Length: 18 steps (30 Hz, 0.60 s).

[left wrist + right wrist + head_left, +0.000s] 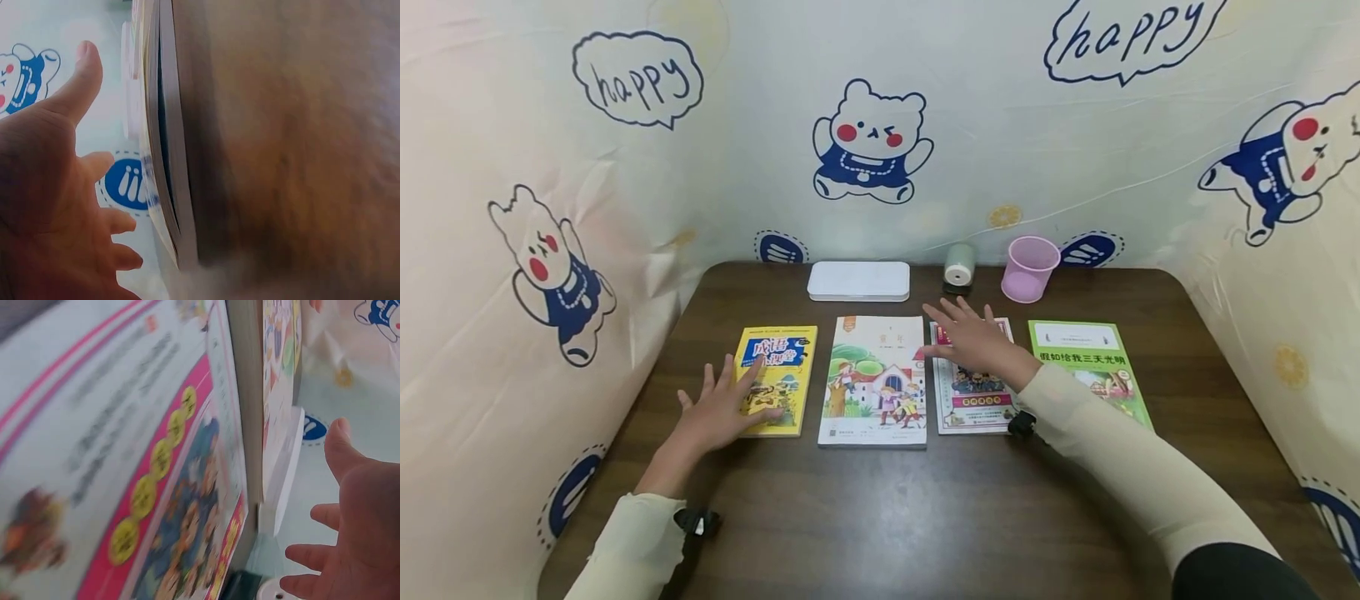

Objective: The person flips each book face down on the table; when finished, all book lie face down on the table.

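Four books lie in a row on the table, though my hands hide parts of two. Over the left part of the yellow book (790, 396) my left hand (715, 414) is spread, holding nothing; the left wrist view shows its fingers apart from the page edges (169, 137). A white book with a painted house scene (876, 387) lies beside it. Above the pink-bordered book (973, 408) my right hand (976, 340) hovers with fingers spread, its palm off the cover (106, 425) in the right wrist view. Rightmost is a green book (1090, 358), partly behind my right sleeve.
Along the back of the brown table (850, 517) stand a flat white case (859, 281), a pale green cylindrical object (958, 265) and a pink cup (1028, 271). A printed curtain (737, 167) with cartoon bears hangs around the table's back and sides.
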{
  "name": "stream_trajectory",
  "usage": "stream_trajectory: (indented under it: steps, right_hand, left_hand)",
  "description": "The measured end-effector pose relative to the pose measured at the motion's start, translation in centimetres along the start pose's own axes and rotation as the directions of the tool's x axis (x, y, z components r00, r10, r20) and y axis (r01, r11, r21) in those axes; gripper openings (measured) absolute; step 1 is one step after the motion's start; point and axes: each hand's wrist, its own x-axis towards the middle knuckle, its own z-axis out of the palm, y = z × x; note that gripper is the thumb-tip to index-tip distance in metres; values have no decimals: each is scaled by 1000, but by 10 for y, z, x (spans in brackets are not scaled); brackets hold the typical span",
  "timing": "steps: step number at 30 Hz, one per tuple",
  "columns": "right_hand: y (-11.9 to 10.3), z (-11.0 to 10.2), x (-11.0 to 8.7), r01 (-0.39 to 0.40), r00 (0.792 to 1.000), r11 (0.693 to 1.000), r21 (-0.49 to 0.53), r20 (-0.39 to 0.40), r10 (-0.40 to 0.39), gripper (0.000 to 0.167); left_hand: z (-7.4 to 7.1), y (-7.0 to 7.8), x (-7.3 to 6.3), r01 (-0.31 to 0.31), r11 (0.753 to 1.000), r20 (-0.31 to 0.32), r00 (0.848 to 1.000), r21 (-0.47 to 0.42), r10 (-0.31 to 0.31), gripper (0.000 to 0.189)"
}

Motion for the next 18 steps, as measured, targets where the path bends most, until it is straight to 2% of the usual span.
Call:
stream_trajectory:
  steps: [6, 10, 18]
  right_hand:
    - [-20, 2, 16, 41, 999, 999, -5, 34, -41, 85]
    - [-32, 7, 29, 68, 997, 998, -15, 46, -68, 86]
    - [-59, 8, 49, 86, 992, 996, -32, 93, -82, 87]
  left_hand:
    - [4, -14, -11, 8, 1000, 26, 1000, -28, -7, 117]
    - [5, -22, -18, -6, 996, 34, 999, -84, 9, 122]
    - [8, -37, -21, -31, 980, 39, 998, -196, 39, 133]
